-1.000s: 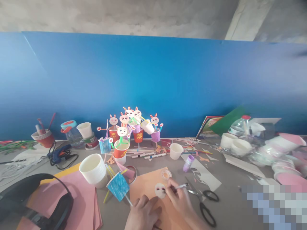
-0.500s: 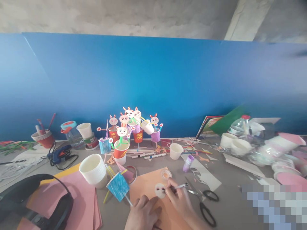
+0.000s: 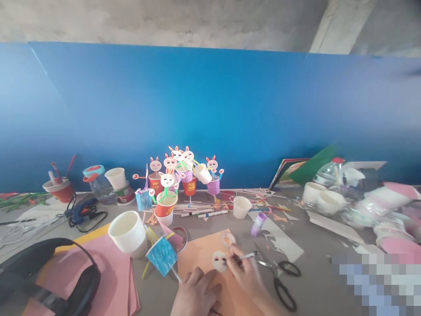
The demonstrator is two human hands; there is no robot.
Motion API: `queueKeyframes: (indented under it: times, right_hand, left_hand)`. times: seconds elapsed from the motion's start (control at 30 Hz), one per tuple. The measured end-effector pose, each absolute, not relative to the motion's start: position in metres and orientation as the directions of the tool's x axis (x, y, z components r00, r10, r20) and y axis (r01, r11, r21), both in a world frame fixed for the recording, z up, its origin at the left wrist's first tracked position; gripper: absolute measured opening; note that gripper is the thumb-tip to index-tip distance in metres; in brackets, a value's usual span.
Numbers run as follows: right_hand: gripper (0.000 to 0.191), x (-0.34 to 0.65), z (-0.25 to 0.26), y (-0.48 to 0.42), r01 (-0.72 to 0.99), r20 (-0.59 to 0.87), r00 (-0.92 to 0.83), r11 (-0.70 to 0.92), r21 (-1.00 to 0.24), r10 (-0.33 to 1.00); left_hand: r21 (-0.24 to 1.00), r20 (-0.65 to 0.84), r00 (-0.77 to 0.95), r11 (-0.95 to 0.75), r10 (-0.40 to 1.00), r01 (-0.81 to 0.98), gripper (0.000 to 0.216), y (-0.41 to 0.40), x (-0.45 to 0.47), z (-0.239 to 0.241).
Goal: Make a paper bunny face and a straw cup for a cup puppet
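A small white paper disc point(image 3: 219, 261) with two dark eye marks lies on an orange sheet of paper point(image 3: 200, 249). My right hand point(image 3: 244, 272) is closed round a white marker pen point(image 3: 249, 255), its tip at the disc's right eye mark. Bent fingers of my left hand point(image 3: 196, 293) rest on the sheet at the disc's lower left edge. Something thin and dark shows under that hand; I cannot make it out. Just above the disc sits a roll of clear tape point(image 3: 228, 239). Left of the sheet, a blue-coloured paper cup point(image 3: 162, 256) with straw limbs lies tilted.
Scissors point(image 3: 285, 281) lie right of my right hand, near a purple glue stick point(image 3: 258, 224). Stacked white cups point(image 3: 127, 232) and a black headset point(image 3: 83, 285) are at left. Rabbit-faced cup figures point(image 3: 166, 180) stand at the back. Plastic-wrapped cups point(image 3: 378, 206) crowd the right.
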State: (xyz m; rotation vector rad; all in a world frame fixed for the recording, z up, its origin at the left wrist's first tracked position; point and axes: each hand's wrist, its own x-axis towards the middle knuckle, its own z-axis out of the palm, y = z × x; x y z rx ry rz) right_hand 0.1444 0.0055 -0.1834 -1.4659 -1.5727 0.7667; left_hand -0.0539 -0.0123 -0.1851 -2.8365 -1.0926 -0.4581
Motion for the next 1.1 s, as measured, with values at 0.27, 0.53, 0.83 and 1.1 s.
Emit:
queueKeyframes:
  times: [0.27, 0.53, 0.83, 1.1]
  right_hand:
    - [0.019, 0.1439, -0.1807, 0.0042, 0.491, 0.165, 0.027, 0.131, -0.862, 0.986]
    - [0.018, 0.1437, -0.1816, 0.0054, 0.488, 0.171, 0.037, 0.132, -0.863, 0.985]
    - [0.019, 0.1430, -0.1819, 0.0050, 0.486, 0.174, 0.047, 0.130, -0.864, 0.984]
    - [0.020, 0.1446, -0.1790, 0.0047, 0.471, 0.197, 0.044, 0.153, -0.869, 0.979]
  left_hand:
    - [0.037, 0.309, 0.702, -0.746, 0.642, 0.665, 0.024, -0.0130, -0.0534, -0.1841]
    - [0.036, 0.322, 0.703, -0.750, 0.635, 0.661, 0.024, -0.0117, -0.0537, -0.1862]
    - [0.050, 0.255, 0.711, -0.743, 0.655, 0.667, 0.024, -0.0122, -0.0531, -0.1844]
    - [0.034, 0.314, 0.705, -0.749, 0.636, 0.661, 0.022, -0.0118, -0.0534, -0.1880]
